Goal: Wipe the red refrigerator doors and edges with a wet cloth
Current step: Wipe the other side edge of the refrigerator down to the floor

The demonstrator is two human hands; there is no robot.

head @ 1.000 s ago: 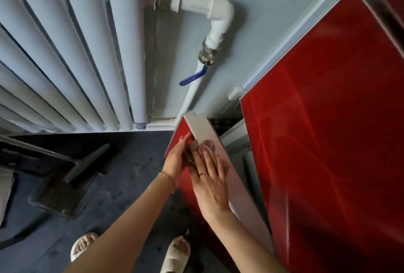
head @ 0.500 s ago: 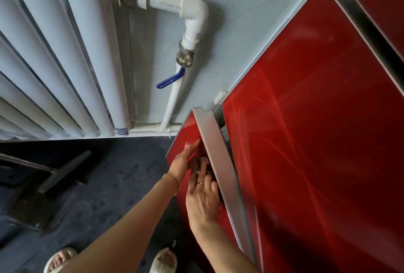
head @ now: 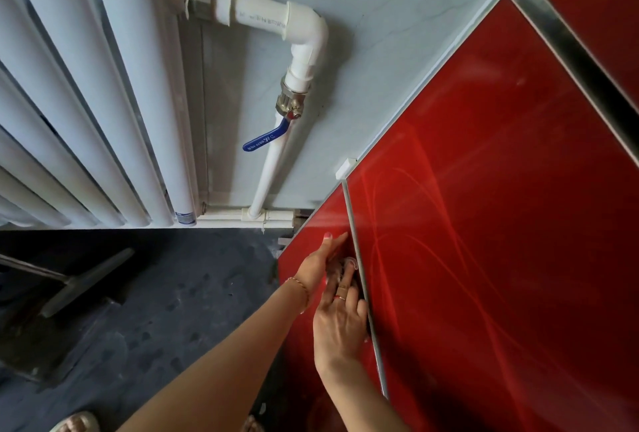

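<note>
The red refrigerator fills the right side, with a large glossy door [head: 484,241] and a lower red door [head: 311,224] to its left. A thin silver edge strip [head: 350,214] runs between them. A crumpled pinkish cloth [head: 348,264] sits against this strip on the lower door. My right hand [head: 340,324], wearing a ring, presses the cloth with straight fingers. My left hand [head: 318,264], with a bracelet at the wrist, lies flat on the lower door beside the cloth and touches it. Much of the cloth is hidden by my fingers.
A white radiator [head: 103,93] covers the left wall. A white pipe with a blue valve handle [head: 264,139] runs down close to the refrigerator's corner. A dark metal stand [head: 79,279] lies on the dark floor [head: 179,310]. My sandalled foot [head: 74,423] shows at the bottom.
The lower door has swung from ajar to nearly flush with the big door, so its wide silver edge now shows as a thin line. Both hands stayed on it with the cloth.
</note>
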